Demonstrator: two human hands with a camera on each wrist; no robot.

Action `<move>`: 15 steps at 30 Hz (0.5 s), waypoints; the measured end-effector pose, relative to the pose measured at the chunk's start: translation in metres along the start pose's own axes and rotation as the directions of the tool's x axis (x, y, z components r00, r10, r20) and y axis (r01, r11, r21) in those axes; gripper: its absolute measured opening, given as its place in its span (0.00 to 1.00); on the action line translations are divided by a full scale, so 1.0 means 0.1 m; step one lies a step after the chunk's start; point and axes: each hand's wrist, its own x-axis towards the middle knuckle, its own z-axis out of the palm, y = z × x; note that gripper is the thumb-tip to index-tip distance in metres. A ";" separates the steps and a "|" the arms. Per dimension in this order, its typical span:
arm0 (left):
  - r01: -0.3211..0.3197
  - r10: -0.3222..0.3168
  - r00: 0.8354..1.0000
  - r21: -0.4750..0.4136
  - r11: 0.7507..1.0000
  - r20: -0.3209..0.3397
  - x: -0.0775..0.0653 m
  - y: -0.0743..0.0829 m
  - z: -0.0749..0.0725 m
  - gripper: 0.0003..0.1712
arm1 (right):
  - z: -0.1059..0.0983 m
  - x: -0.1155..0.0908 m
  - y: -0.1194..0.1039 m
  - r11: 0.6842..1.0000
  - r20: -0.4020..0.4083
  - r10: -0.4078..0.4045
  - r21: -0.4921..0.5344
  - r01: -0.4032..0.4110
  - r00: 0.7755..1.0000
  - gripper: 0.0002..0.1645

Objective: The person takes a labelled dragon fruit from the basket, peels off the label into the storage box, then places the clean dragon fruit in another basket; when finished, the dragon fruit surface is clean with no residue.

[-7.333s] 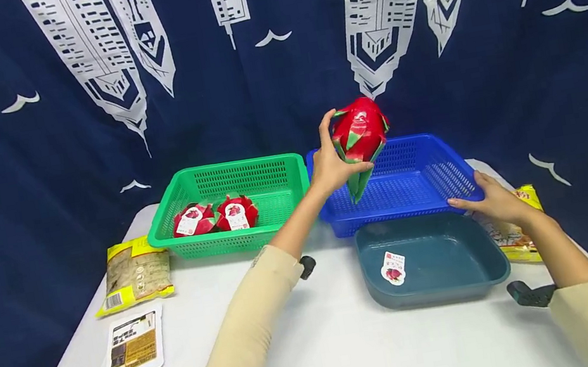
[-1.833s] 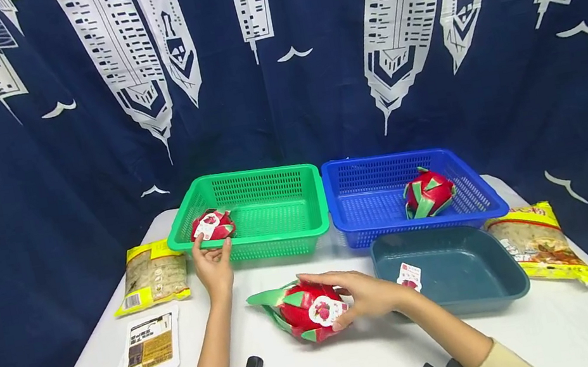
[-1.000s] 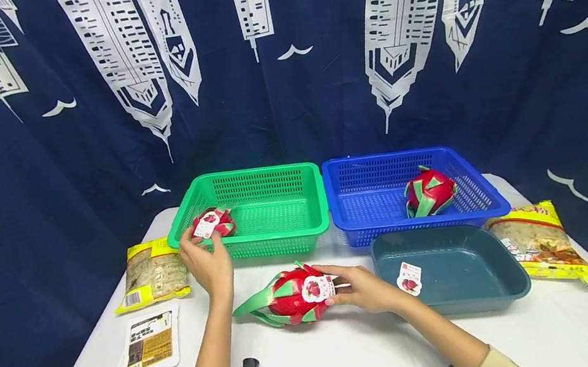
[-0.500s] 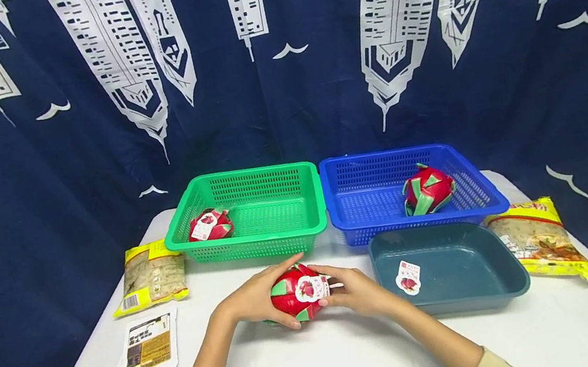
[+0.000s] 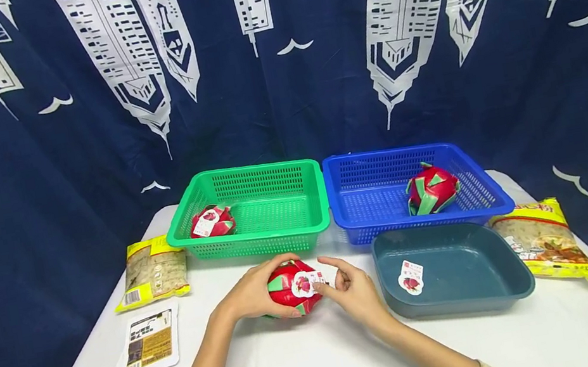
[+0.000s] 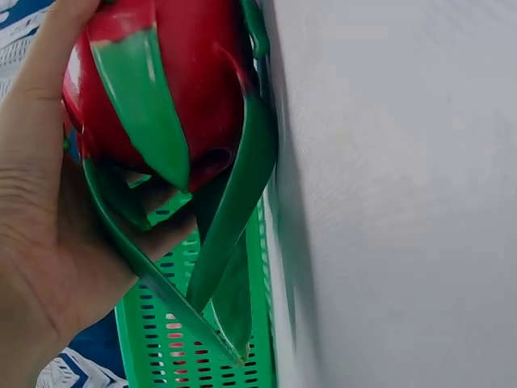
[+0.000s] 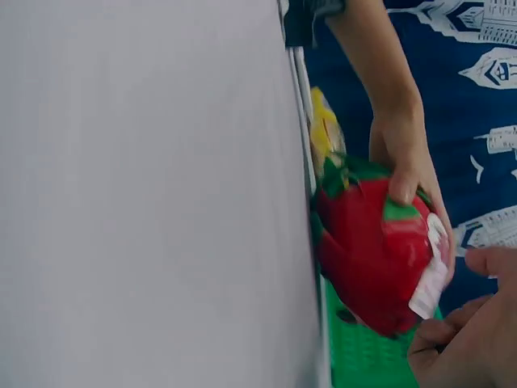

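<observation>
A red dragon fruit (image 5: 285, 287) with green scales lies on the white table, apparently a model. My left hand (image 5: 250, 294) grips it from the left, thumb on the near side and fingers over the far side. Its long green leaf tips show in the left wrist view below the left palm (image 6: 40, 234). A white label (image 5: 305, 283) with a fruit picture is on its right end. My right hand (image 5: 359, 295) is beside that label, its thumb over it in the head view. In the right wrist view the right hand's curled fingers (image 7: 464, 331) appear just apart from the label.
Behind stand a green basket (image 5: 256, 238) with one labelled dragon fruit (image 5: 213, 222) and a blue basket (image 5: 365, 198) with another (image 5: 432, 189). A dark teal tub (image 5: 468, 265) with a label inside stands right. Food packets (image 5: 155, 273) lie at both sides.
Seven seconds ago my left hand held a dragon fruit over the blue basket; one lies there now. My left hand has since moved from the green basket to this fruit. My right hand has drawn back.
</observation>
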 end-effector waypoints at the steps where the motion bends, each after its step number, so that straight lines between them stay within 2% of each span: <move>1: 0.001 -0.001 1.000 0.000 1.000 -0.005 0.00 -0.01 0.00 0.51 | 0.03 0.00 0.02 0.997 -0.011 0.058 0.061 -0.057 0.998 0.28; 4: 0.000 0.000 1.000 0.001 1.000 -0.014 -0.01 -0.02 0.00 0.51 | 0.12 -0.01 0.09 0.960 -0.042 0.195 0.212 -0.182 0.980 0.26; 6: -0.005 0.005 1.000 0.001 1.000 -0.018 -0.01 -0.02 0.00 0.51 | 0.17 -0.01 0.12 0.936 -0.064 0.247 0.275 -0.221 0.967 0.25; 9: -0.005 0.005 1.000 0.004 1.000 -0.015 -0.01 -0.03 0.00 0.51 | 0.22 -0.02 0.15 0.914 -0.100 0.293 0.322 -0.247 0.951 0.23; 15: 0.018 -0.018 1.000 0.018 1.000 0.000 -0.01 -0.03 0.01 0.52 | 0.26 0.01 0.20 0.888 -0.147 0.319 0.393 -0.240 0.936 0.16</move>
